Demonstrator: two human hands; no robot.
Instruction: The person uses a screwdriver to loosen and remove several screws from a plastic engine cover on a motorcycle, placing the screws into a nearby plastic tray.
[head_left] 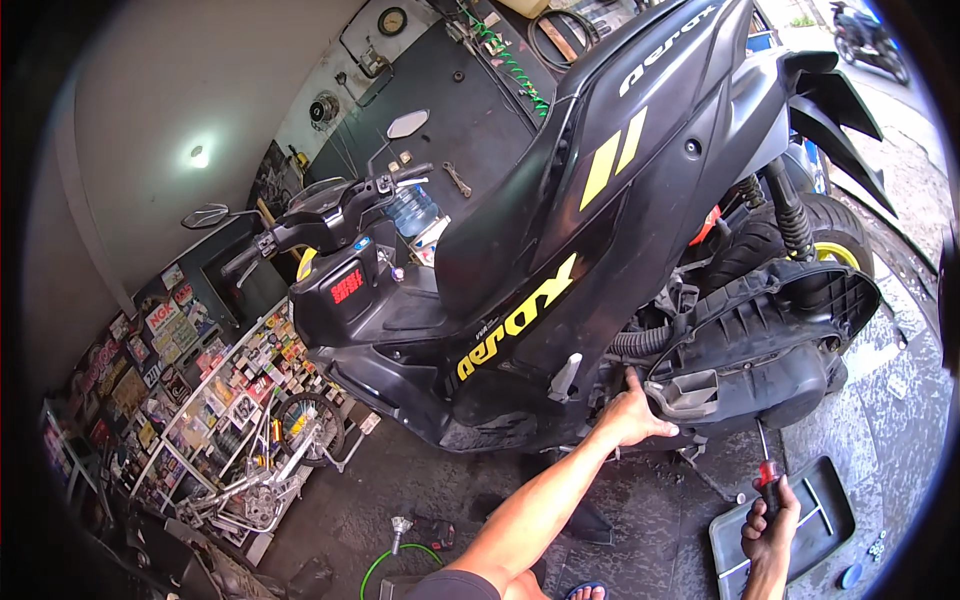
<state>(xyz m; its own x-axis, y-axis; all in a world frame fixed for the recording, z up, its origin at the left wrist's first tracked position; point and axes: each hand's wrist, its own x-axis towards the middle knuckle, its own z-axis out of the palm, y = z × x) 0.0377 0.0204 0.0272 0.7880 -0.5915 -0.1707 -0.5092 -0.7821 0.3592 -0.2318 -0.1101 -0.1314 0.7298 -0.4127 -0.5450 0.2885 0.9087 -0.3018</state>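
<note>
A black scooter [520,330] with yellow stripes fills the middle, leaning across the picture. My left hand [632,418] rests with spread fingers against the front of the dark engine side cover [790,390], beside the ribbed hose [640,343]. Its hidden underside may touch more of the cover. In my right hand [768,525] is a screwdriver [768,472] with a red and black handle, the fingers wrapped round it. The shaft points up, its tip at the cover's lower edge; whether it sits in a screw I cannot make out.
Below the cover lies a dark tray [846,490] with a metal tool in it, near a small blue cap [850,576]. An impact driver [432,532] and a green hose [375,570] lie on the floor. Shelves of parts [215,410] stand left; a rear wheel [830,225] is beyond.
</note>
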